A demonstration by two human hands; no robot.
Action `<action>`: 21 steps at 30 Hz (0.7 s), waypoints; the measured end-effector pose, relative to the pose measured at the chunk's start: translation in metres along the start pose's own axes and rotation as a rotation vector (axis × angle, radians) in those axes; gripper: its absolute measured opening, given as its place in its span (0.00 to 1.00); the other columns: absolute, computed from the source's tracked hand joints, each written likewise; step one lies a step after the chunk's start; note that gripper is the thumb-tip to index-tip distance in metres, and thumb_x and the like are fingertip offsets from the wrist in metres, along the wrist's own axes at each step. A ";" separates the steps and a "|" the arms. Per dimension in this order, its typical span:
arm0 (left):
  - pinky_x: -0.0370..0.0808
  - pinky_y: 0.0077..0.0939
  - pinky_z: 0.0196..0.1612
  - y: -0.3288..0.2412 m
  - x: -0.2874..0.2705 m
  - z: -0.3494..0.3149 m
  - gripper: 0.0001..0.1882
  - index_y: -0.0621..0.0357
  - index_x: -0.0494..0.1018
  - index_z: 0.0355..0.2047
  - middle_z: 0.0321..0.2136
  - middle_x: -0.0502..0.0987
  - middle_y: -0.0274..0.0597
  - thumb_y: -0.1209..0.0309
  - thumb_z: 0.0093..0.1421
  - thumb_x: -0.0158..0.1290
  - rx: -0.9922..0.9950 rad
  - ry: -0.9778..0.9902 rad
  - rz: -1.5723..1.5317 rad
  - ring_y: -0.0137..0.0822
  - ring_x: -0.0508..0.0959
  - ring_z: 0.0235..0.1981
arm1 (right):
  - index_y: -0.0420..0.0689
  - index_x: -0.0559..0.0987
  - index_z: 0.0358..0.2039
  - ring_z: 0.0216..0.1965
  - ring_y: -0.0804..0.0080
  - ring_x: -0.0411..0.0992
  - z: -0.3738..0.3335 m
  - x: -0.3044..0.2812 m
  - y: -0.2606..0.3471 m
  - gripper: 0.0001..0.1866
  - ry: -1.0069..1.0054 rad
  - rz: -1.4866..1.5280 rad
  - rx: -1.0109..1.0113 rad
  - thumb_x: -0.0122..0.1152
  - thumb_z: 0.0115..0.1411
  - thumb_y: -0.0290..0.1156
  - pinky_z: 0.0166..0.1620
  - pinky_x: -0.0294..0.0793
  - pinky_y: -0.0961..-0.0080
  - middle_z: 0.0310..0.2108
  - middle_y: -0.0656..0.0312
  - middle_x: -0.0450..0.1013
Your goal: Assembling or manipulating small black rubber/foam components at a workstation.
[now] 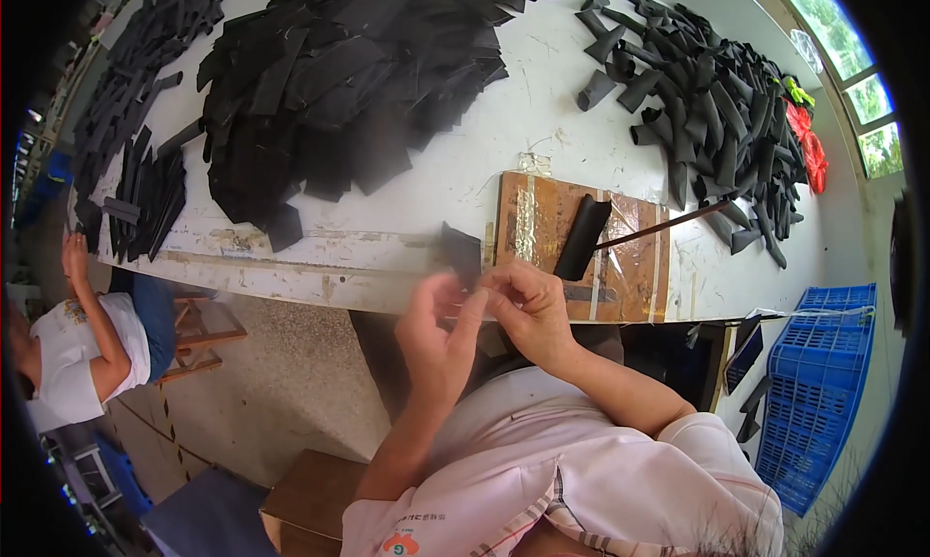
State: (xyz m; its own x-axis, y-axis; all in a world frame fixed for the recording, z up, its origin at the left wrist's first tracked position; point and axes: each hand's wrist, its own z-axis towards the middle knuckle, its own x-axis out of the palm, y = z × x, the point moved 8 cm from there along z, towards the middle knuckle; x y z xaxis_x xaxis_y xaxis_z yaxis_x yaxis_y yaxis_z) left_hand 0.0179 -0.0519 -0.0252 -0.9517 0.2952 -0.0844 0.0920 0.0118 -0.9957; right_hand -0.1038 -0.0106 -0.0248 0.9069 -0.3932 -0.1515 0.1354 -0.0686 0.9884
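Observation:
At the table's near edge my left hand (438, 332) and my right hand (531, 317) meet fingertip to fingertip. Both are closed in a pinch. What they hold, if anything, is too small and blurred to make out. Just beyond my left fingers is a dark, flat fabric piece (461, 251); I cannot tell whether they touch it. A brown board (635, 276) with clear tape over it lies in front of my right hand. On it rest a black fabric tube (582, 239) and a thin dark rod (668, 225), whose end reaches the tube.
A large heap of flat black pieces (339, 82) covers the table's left middle, with narrow strips (145, 73) farther left. Black tubes (712, 111) are piled at right beside a red bag (809, 150). A blue crate (814, 392) stands lower right. Another person (92, 363) sits at left.

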 end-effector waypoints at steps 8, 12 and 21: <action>0.69 0.30 0.37 -0.057 0.017 -0.022 0.14 0.66 0.68 0.35 0.33 0.71 0.49 0.80 0.46 0.54 0.482 -0.196 0.434 0.44 0.70 0.37 | 0.41 0.72 0.26 0.24 0.69 0.65 -0.035 -0.026 0.050 0.09 -0.027 -0.673 -0.645 0.57 0.40 0.24 0.23 0.67 0.78 0.24 0.61 0.64; 0.69 0.32 0.34 -0.059 0.047 -0.026 0.09 0.64 0.71 0.29 0.28 0.72 0.47 0.83 0.44 0.52 0.518 0.246 0.463 0.47 0.71 0.32 | 0.39 0.73 0.27 0.24 0.69 0.64 -0.047 -0.036 0.066 0.13 0.093 -0.790 -0.810 0.54 0.35 0.23 0.22 0.66 0.78 0.27 0.60 0.62; 0.67 0.16 0.26 -0.010 0.062 -0.044 0.04 0.65 0.71 0.25 0.22 0.73 0.36 0.82 0.46 0.51 -0.225 0.291 -0.156 0.23 0.70 0.21 | 0.43 0.73 0.38 0.35 0.63 0.66 -0.040 -0.089 0.052 0.19 0.045 -0.209 -0.356 0.61 0.45 0.35 0.37 0.68 0.74 0.36 0.57 0.66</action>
State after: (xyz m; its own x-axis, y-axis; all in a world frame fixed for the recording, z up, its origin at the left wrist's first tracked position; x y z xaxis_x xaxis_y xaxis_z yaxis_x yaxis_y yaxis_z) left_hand -0.0287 0.0083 -0.0188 -0.8397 0.5312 0.1133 0.0461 0.2774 -0.9596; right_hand -0.1612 0.0576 0.0405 0.8609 -0.3630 -0.3565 0.4407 0.1819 0.8790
